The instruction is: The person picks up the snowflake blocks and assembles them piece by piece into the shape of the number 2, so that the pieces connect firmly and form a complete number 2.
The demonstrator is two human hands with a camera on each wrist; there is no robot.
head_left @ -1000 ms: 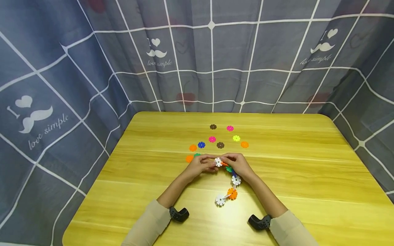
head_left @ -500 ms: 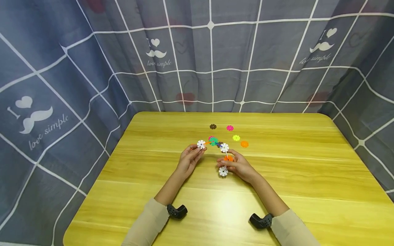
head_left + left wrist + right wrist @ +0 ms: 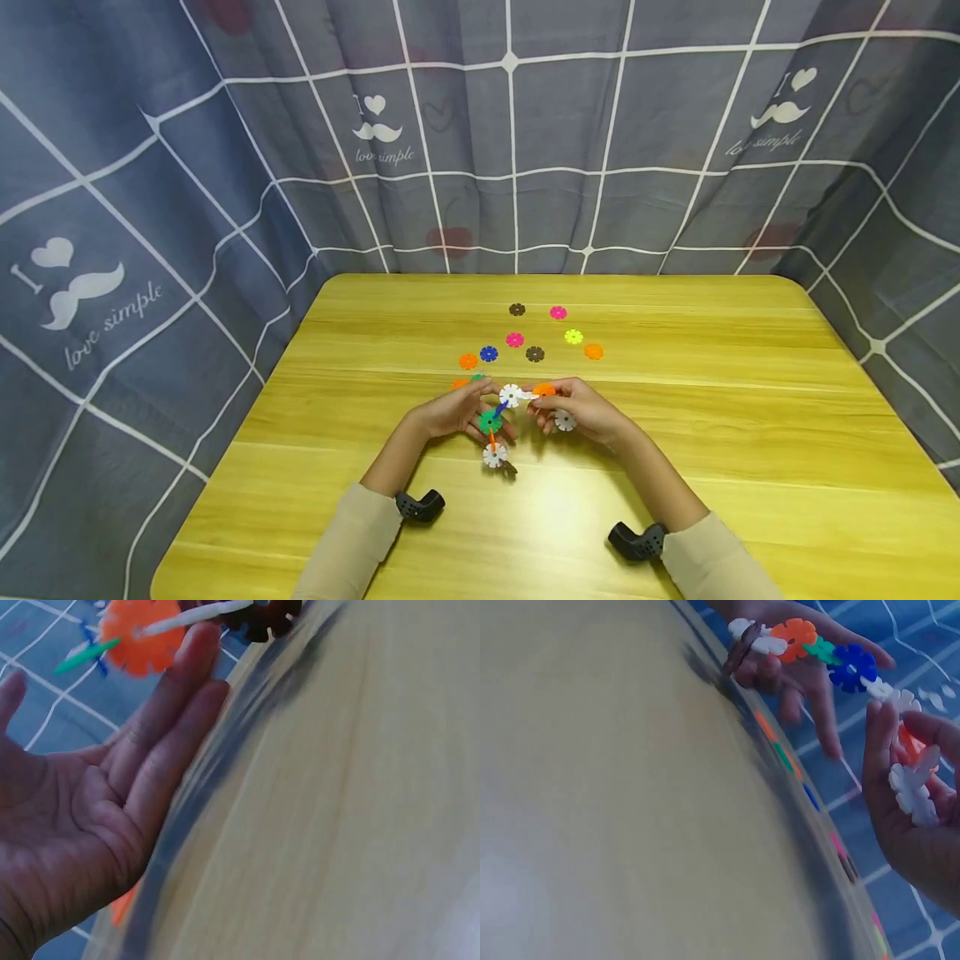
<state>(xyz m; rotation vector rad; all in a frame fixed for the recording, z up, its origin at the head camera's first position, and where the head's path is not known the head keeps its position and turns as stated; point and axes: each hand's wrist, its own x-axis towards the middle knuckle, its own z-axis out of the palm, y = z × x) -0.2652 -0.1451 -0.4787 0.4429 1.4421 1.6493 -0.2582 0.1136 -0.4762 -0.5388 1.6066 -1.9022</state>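
Observation:
A chain of slotted snowflake discs hangs between the hands above the table. My right hand [image 3: 592, 414] pinches its orange disc [image 3: 543, 390] between thumb and fingers, with a white disc [image 3: 565, 420] under the palm. Toward my left hand [image 3: 445, 412] the chain runs through another white disc, a blue disc [image 3: 851, 669] and a green disc [image 3: 490, 422]. It ends low in a white disc [image 3: 494, 455] and a brown disc [image 3: 510, 471]. Spread, mostly straight left fingers [image 3: 169, 742] lie behind and beside this end; whether they touch it is unclear.
Loose discs lie on the wooden table [image 3: 360, 333] beyond the hands, among them a pink disc [image 3: 558, 312], a yellow disc [image 3: 573, 337] and a blue disc [image 3: 489, 354]. Orange and green discs sit partly behind the left hand. A grey curtain [image 3: 555, 208] hangs behind the table.
My left hand has let go of the white end disc, and that end now hangs nearer me. The chain was stretched outward half a second ago. My right hand keeps hold near the orange disc.

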